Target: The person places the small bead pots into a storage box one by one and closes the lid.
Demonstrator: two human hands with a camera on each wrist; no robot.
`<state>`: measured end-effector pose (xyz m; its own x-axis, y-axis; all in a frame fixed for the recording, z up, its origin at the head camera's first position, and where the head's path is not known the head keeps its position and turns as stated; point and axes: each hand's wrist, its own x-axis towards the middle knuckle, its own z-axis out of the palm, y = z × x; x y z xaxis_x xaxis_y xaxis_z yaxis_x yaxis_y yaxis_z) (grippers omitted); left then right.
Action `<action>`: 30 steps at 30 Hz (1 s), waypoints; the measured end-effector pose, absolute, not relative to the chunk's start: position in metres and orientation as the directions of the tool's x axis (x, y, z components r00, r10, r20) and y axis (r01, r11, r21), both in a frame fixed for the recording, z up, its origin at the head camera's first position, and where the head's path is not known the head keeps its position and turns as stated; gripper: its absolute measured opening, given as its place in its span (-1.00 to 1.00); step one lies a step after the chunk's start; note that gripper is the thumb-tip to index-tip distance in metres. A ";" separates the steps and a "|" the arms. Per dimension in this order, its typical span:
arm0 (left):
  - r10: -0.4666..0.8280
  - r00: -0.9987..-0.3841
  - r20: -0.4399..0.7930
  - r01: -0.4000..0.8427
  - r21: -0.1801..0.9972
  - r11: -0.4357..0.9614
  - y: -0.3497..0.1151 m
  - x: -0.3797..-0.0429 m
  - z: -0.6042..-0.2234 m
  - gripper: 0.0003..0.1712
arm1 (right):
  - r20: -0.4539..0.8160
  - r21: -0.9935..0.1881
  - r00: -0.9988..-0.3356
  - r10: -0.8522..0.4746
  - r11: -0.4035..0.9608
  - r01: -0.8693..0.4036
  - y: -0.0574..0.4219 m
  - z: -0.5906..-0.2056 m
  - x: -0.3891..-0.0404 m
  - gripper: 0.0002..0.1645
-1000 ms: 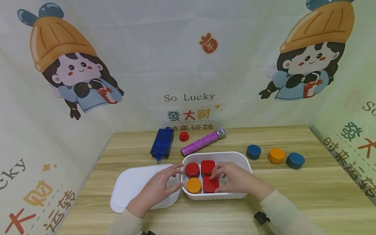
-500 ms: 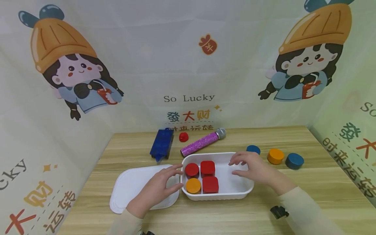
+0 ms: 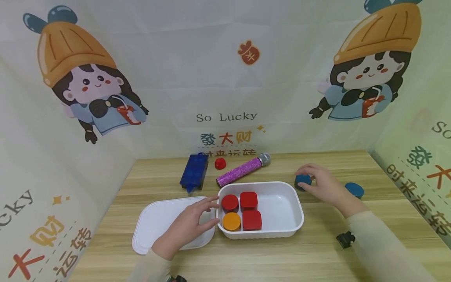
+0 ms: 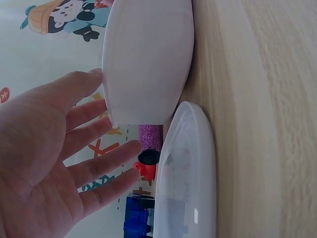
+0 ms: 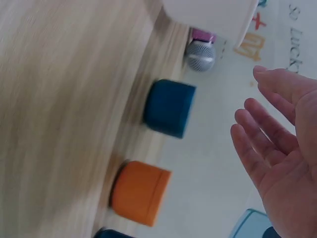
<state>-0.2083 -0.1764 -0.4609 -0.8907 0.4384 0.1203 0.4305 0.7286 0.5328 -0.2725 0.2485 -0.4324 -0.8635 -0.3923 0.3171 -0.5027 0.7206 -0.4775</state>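
Note:
In the head view, a white plastic box point(image 3: 280, 213) holds two red square blocks point(image 3: 251, 220), a red round block point(image 3: 230, 203) and an orange round block point(image 3: 231, 222) in its left half. My left hand point(image 3: 188, 223) touches the box's left rim with fingers spread. Over a blue round block point(image 3: 302, 182) on the table hovers my right hand point(image 3: 322, 186), thumb and fingers apart. The right wrist view shows that hand still off the blue block point(image 5: 170, 108). Also there is an orange block point(image 5: 140, 192), hidden behind the hand in the head view.
Another blue block point(image 3: 354, 190) stands farther right. A white lid point(image 3: 158, 225) lies left of the box, partly under the left hand. Behind are a purple glittery microphone point(image 3: 243, 172), a small red toy point(image 3: 220, 163) and a translucent blue toy point(image 3: 194, 172).
My right hand has let go of the front red square block inside the box and moved right and back to the blue block. The left hand stays at the rim.

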 end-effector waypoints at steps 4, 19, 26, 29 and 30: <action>0.430 -0.895 0.117 0.421 0.537 0.731 -0.177 -0.207 -0.461 -0.56 | 0.303 -0.468 -0.870 -0.388 0.735 -0.491 0.253 -0.437 -0.280 -0.64; 0.430 -0.892 0.140 0.437 0.510 0.741 -0.176 -0.205 -0.462 -0.56 | 0.194 -0.406 -0.891 -0.410 0.794 -0.453 0.264 -0.449 -0.293 -0.62; 0.426 -0.894 0.139 0.434 0.506 0.746 -0.176 -0.206 -0.461 -0.57 | 0.225 -0.382 -0.875 -0.429 0.787 -0.484 0.260 -0.450 -0.299 -0.66; 0.431 -0.892 0.136 0.436 0.508 0.742 -0.176 -0.206 -0.461 -0.56 | 0.222 -0.377 -0.881 -0.418 0.796 -0.473 0.259 -0.452 -0.301 -0.67; 0.432 -0.892 0.135 0.436 0.510 0.741 -0.176 -0.206 -0.461 -0.56 | 0.222 -0.376 -0.882 -0.416 0.798 -0.471 0.259 -0.452 -0.302 -0.67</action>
